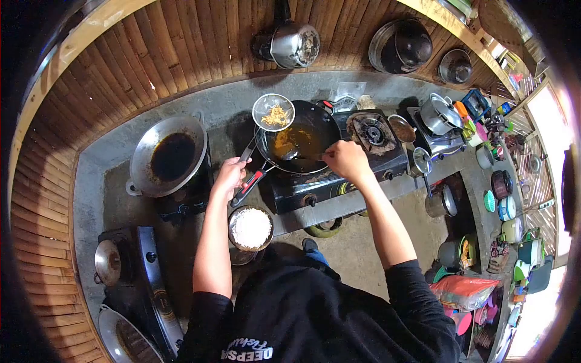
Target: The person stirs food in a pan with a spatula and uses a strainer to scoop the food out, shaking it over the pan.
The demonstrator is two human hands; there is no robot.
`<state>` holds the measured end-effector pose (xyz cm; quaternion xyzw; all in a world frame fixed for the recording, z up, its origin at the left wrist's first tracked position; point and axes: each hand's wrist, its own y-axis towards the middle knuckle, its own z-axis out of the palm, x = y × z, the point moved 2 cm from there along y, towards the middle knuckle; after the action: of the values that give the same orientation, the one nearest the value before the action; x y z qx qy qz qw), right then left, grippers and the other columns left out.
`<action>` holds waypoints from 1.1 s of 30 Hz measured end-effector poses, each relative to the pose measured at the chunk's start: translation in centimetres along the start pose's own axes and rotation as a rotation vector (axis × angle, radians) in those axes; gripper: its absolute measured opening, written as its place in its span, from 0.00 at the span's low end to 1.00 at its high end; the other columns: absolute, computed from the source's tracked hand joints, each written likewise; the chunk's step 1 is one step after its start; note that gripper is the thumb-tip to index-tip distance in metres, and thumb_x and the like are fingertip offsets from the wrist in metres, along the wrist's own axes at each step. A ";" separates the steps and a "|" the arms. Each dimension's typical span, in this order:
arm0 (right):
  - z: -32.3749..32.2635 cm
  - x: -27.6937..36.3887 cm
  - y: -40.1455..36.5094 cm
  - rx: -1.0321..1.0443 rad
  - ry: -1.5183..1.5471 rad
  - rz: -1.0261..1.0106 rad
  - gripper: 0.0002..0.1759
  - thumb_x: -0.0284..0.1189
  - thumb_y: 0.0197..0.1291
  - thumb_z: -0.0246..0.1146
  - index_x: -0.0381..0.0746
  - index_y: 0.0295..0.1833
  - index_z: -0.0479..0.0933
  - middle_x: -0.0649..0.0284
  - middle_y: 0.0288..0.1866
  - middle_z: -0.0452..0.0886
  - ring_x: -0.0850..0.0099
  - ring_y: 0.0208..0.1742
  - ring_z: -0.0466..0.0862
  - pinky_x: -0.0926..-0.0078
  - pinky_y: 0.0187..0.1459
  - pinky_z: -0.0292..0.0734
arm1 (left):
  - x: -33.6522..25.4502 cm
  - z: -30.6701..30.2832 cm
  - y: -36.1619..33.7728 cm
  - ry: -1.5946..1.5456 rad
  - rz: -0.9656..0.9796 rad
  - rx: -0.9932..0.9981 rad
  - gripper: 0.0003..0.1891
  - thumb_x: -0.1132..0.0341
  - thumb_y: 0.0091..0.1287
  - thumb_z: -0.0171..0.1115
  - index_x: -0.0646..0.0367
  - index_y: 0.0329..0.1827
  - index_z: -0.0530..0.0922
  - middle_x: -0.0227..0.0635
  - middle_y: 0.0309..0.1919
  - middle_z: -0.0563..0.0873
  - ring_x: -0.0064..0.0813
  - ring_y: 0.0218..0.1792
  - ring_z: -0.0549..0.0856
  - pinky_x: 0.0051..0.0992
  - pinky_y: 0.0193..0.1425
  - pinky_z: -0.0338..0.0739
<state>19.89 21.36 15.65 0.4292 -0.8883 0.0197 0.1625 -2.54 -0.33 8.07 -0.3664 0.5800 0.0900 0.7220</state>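
My left hand [229, 176] grips the long handle of a round wire strainer [273, 112], which is held over the far left rim of a black wok [317, 124] and carries some golden fried shreds. My right hand [346, 159] holds a ladle [290, 155] whose bowl dips into the hot oil in the wok. The wok sits on the left burner of a black two-burner gas stove [387, 158], and its red-and-black handle [248, 185] points toward me, just under my left hand.
A bigger wok of dark oil [171, 156] stands to the left. A bowl of white flour [250, 228] sits near my left elbow. Pots, lids and plastic containers crowd the counter at right [440, 115]. Cookware hangs on the bamboo wall [292, 42].
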 end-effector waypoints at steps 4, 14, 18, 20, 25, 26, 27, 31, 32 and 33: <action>1.4 1.2 0.1 -0.072 -0.011 -0.011 0.14 0.36 0.54 0.61 0.35 0.30 0.84 0.42 0.29 0.83 0.45 0.35 0.86 0.52 0.43 0.83 | 0.1 -0.1 0.2 0.001 -0.005 -0.007 0.12 0.66 0.75 0.49 0.59 0.54 0.77 0.21 0.16 0.66 0.15 0.13 0.63 0.23 0.21 0.71; 4.1 -0.6 1.1 -0.188 0.052 0.043 0.14 0.38 0.58 0.62 0.39 0.37 0.85 0.44 0.30 0.84 0.45 0.35 0.85 0.52 0.41 0.83 | 0.0 -0.3 -0.2 -0.009 -0.026 -0.014 0.11 0.65 0.75 0.48 0.56 0.52 0.77 0.19 0.15 0.64 0.15 0.13 0.62 0.24 0.24 0.70; 4.9 -2.4 1.0 -0.227 0.119 0.047 0.14 0.36 0.61 0.61 0.38 0.41 0.85 0.44 0.32 0.84 0.44 0.37 0.85 0.51 0.43 0.81 | 0.5 -0.6 0.1 -0.004 -0.029 -0.011 0.11 0.65 0.75 0.48 0.55 0.52 0.77 0.20 0.15 0.65 0.15 0.13 0.62 0.24 0.24 0.70; 5.9 -3.9 1.1 -0.269 0.187 0.057 0.14 0.36 0.61 0.62 0.38 0.43 0.85 0.44 0.33 0.84 0.45 0.38 0.85 0.53 0.44 0.81 | 0.6 -0.5 0.1 -0.001 -0.037 -0.028 0.11 0.64 0.75 0.48 0.55 0.52 0.77 0.20 0.15 0.66 0.15 0.13 0.62 0.24 0.24 0.70; 5.6 -4.7 0.4 -0.306 0.272 0.125 0.14 0.36 0.62 0.64 0.37 0.45 0.85 0.45 0.35 0.85 0.48 0.40 0.85 0.56 0.45 0.81 | 0.8 -0.7 0.2 0.002 -0.039 -0.029 0.11 0.65 0.76 0.48 0.55 0.52 0.77 0.20 0.15 0.66 0.15 0.13 0.62 0.25 0.24 0.70; 5.4 -4.8 0.3 -0.314 0.280 0.125 0.14 0.36 0.62 0.64 0.37 0.45 0.85 0.45 0.35 0.85 0.48 0.40 0.85 0.56 0.45 0.81 | 0.9 -0.8 0.2 -0.005 -0.047 -0.033 0.11 0.64 0.76 0.48 0.56 0.52 0.77 0.20 0.16 0.66 0.15 0.13 0.62 0.25 0.24 0.70; 4.9 -4.7 0.1 -0.323 0.289 0.125 0.14 0.36 0.61 0.64 0.38 0.45 0.85 0.45 0.35 0.85 0.48 0.40 0.85 0.56 0.45 0.81 | 1.0 -0.9 0.3 -0.006 -0.049 -0.033 0.11 0.64 0.76 0.48 0.56 0.52 0.77 0.20 0.16 0.66 0.15 0.12 0.62 0.25 0.24 0.70; 4.1 -6.0 0.1 -0.340 0.307 0.160 0.14 0.37 0.61 0.65 0.39 0.45 0.85 0.46 0.35 0.85 0.49 0.40 0.86 0.57 0.45 0.81 | 1.0 -0.8 0.4 -0.007 -0.053 -0.037 0.11 0.64 0.76 0.47 0.56 0.52 0.77 0.20 0.16 0.66 0.15 0.12 0.61 0.25 0.24 0.70; 3.8 -6.5 0.2 -0.359 0.272 0.152 0.14 0.37 0.61 0.66 0.38 0.46 0.85 0.46 0.36 0.85 0.50 0.40 0.86 0.58 0.45 0.81 | 1.0 -0.7 0.4 -0.006 -0.053 -0.039 0.12 0.64 0.76 0.47 0.56 0.52 0.77 0.20 0.16 0.66 0.15 0.12 0.61 0.25 0.24 0.70; 3.0 -6.4 0.2 -0.372 0.269 0.126 0.15 0.36 0.61 0.66 0.38 0.47 0.85 0.47 0.37 0.85 0.50 0.41 0.86 0.59 0.45 0.81 | 1.0 -0.7 0.5 0.000 -0.054 -0.039 0.12 0.64 0.76 0.47 0.56 0.52 0.77 0.20 0.16 0.66 0.15 0.12 0.61 0.25 0.24 0.70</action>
<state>22.61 25.82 10.93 0.3291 -0.8720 -0.0772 0.3542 -3.04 -0.72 6.95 -0.3958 0.5680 0.0817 0.7169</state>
